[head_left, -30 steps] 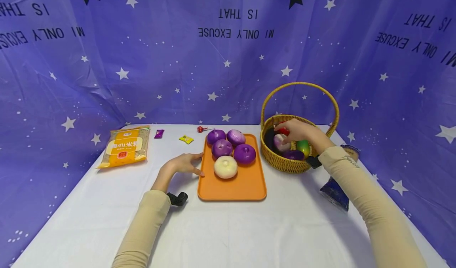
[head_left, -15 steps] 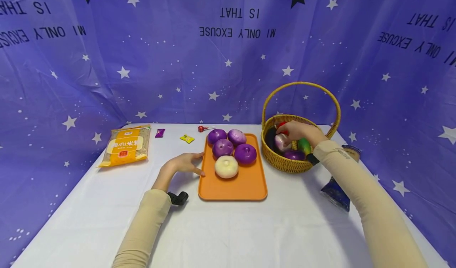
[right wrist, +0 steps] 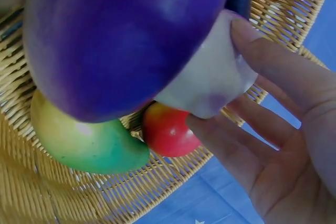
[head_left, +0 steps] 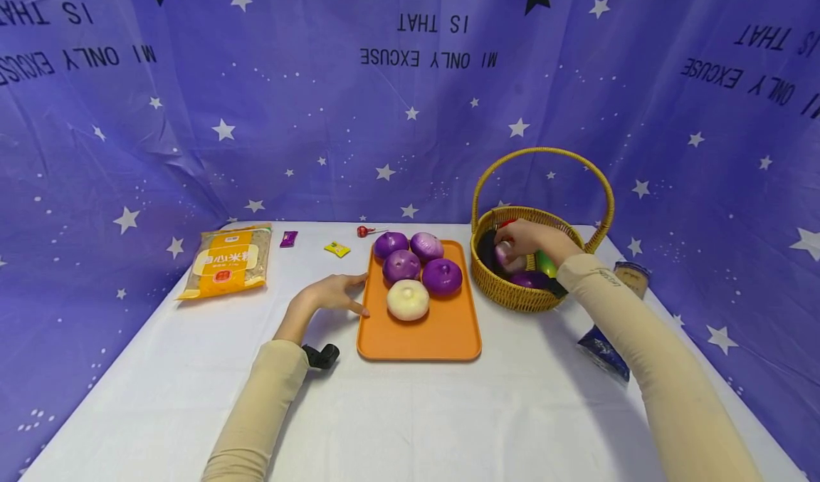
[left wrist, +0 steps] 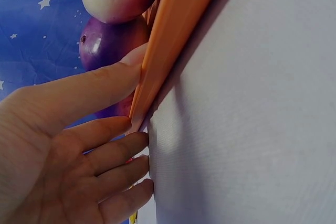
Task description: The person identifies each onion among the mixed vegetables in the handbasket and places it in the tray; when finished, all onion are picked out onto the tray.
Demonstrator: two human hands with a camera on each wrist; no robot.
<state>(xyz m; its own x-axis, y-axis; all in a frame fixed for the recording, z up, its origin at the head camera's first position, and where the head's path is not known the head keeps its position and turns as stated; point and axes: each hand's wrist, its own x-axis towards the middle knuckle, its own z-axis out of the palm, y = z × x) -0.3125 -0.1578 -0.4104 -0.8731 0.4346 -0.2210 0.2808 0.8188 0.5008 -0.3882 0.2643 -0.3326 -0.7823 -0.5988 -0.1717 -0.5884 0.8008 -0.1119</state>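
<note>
Backdrop (head_left: pixel 423 94): "ONLY EXCUSE", "IS THAT" (inverted)

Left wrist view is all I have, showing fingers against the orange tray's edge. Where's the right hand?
Observer: The right hand is inside the wicker basket.
Operator: Is it holding anything?
Observer: Yes, its thumb and fingers pinch a white-and-purple vegetable.
Operator: Anything green in there?
Observer: A green-and-yellow fruit lies in the basket too.
</note>
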